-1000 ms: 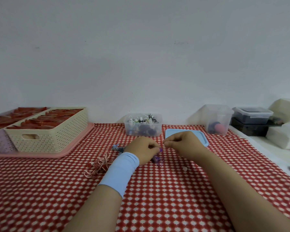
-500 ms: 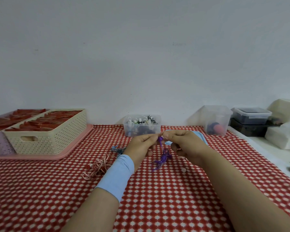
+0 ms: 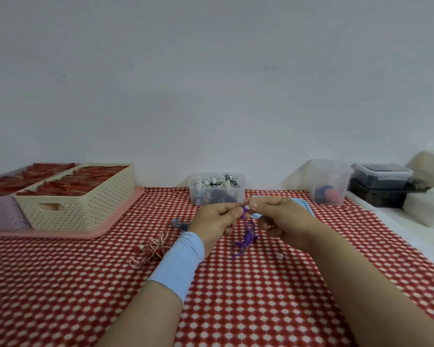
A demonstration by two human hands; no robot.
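A tangled purple earphone cable hangs above the red checked tablecloth in the middle of the view. My left hand, with a light blue wristband, pinches the cable's top end. My right hand pinches the same end, where a small white piece shows between the fingertips of both hands. The cable's lower loops dangle just over the cloth.
A red-and-white cable bundle and a grey-blue cable lie left of my hands. A small white piece lies on the cloth. Behind stand a clear tub of earphones, a blue lid, a clear box, cream baskets on a pink tray, and boxes at the right.
Both hands lifted the purple cable off the cloth and brought their fingertips together at its top end. It now hangs between them.
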